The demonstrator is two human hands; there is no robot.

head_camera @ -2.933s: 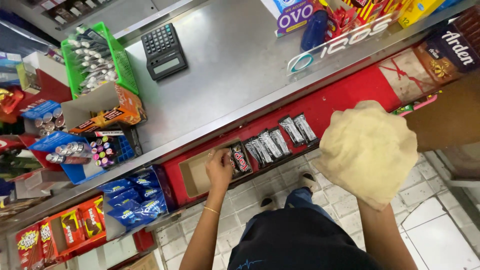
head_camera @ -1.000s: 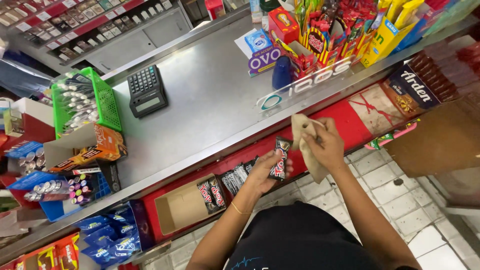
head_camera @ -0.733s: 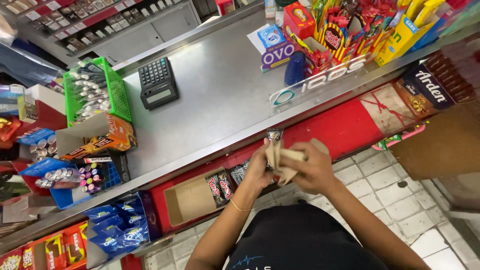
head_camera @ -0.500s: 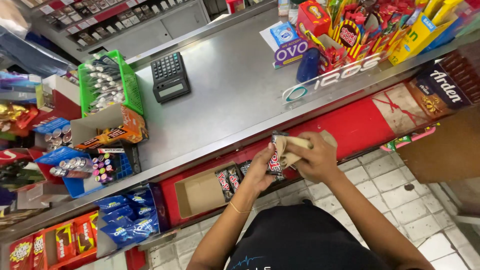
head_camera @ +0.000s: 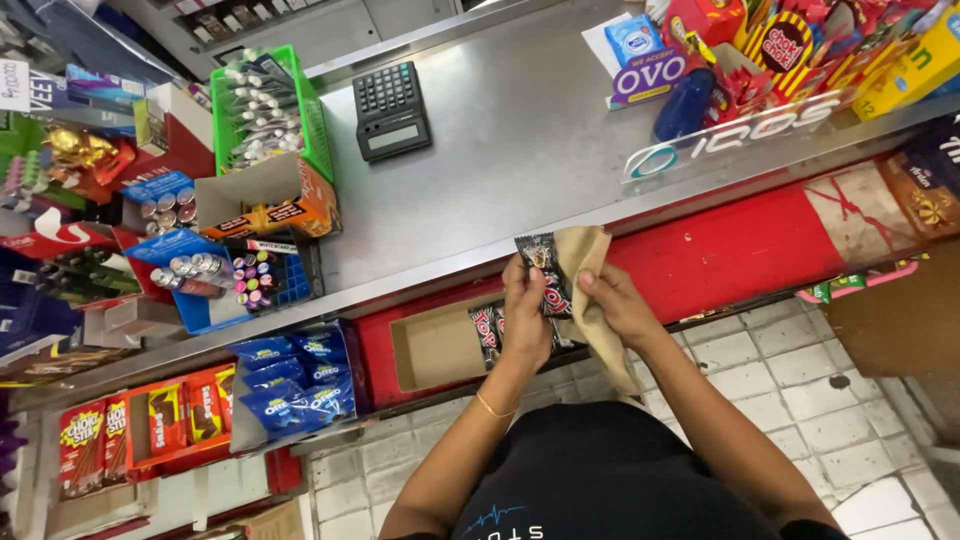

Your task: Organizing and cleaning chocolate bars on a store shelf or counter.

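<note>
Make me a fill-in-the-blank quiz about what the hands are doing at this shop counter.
1. The left hand holds a dark ____ bar.
2. The right hand holds a beige ____ against the bar.
3. On the steel counter lies a black ____.
4. The basket left of it is ____.

Missing words: candy; cloth; calculator; green

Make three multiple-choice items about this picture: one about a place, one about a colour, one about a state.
1. Where is the calculator?
A. on the counter
B. on the floor
C. in the cardboard tray

2. What colour is the basket beside the calculator?
A. yellow
B. green
C. white

3. What does the right hand hold?
A. nothing
B. a pen
C. a tan cloth

Answers:
1 A: it lies on the grey counter.
2 B: its mesh is bright green.
3 C: the cloth is pressed on the candy bar in the left hand.
</note>
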